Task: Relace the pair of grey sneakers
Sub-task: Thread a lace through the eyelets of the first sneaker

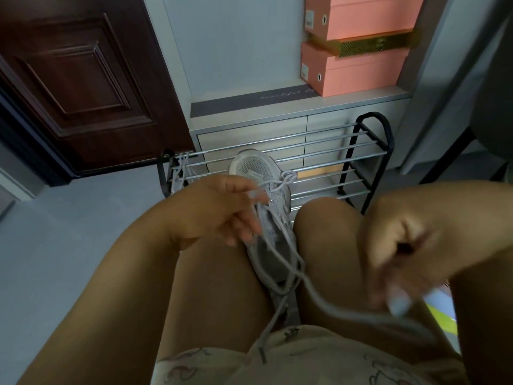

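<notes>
A grey mesh sneaker (274, 218) lies between my thighs, toe pointing away toward the shoe rack. Its grey lace (280, 262) is loose and loops over the shoe's opening. My left hand (222, 209) sits at the shoe's left side and pinches the lace near the upper eyelets. My right hand (399, 259) is blurred at the right and pulls a long strand of the lace (333, 304) between its fingertips. One lace end (262, 357) hangs down onto my shorts. Another lace (181, 169) is draped over the rack's left end. I see no second sneaker.
A black-and-chrome shoe rack (361, 151) stands just beyond my knees, in front of a low grey cabinet (249, 126). Pink shoeboxes (358, 70) are stacked on the cabinet at the right. A dark wooden door (77, 79) is at the left, above grey floor (69, 232).
</notes>
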{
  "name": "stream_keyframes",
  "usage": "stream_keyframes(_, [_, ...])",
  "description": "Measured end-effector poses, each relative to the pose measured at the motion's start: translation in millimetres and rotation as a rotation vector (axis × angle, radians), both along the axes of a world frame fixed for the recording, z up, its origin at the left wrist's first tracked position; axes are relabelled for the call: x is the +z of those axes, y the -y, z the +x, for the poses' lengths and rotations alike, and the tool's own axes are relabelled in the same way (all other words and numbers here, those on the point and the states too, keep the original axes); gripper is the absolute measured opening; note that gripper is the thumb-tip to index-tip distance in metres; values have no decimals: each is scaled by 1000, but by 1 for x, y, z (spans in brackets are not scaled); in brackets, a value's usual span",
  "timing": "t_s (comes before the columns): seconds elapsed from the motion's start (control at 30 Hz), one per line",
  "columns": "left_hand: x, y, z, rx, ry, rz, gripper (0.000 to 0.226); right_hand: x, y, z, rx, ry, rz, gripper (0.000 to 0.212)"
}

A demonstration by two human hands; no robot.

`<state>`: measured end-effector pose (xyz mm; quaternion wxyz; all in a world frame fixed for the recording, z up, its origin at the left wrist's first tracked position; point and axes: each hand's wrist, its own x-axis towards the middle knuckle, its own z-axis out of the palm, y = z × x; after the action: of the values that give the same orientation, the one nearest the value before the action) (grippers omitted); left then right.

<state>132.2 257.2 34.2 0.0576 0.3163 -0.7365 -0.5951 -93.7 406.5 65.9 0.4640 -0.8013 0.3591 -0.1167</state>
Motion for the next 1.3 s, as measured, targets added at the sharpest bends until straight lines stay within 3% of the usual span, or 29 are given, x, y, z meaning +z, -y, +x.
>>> stream_keyframes(0.07, [-9,-3,-1,77,139,-152,21,-5,3,-4,-199,-114,81,37])
stream_keyframes(0.17, [-18,-5,-4,136,204,-191,23,-20,21,6,-503,-369,37,51])
stream_keyframes(0.27, [-26,-3,-8,240,240,-279,25,-45,44,32,-793,-461,-120,47])
stream_keyframes(0.4, [-35,2,-9,294,202,-361,21,-66,64,61,-947,-441,-355,38])
stream_keyframes(0.57, [-47,10,-15,396,171,-527,20,-66,74,56,-823,-535,-343,18])
stream_keyframes(0.73, [-59,10,-22,491,100,-511,33,-53,62,46,-682,-397,-173,24])
stream_keyframes(0.9, [-61,11,-28,530,94,-535,43,-36,43,68,-268,-532,-171,10])
stream_keyframes(1.03, [-62,17,-26,564,78,-490,42,-26,36,78,34,-358,24,9])
stream_keyframes(1.17, [-64,20,-24,607,62,-445,44,-22,34,65,121,-215,116,10])
stream_keyframes(1.3, [-66,19,-25,647,104,-647,32,-36,34,48,-39,-387,27,6])
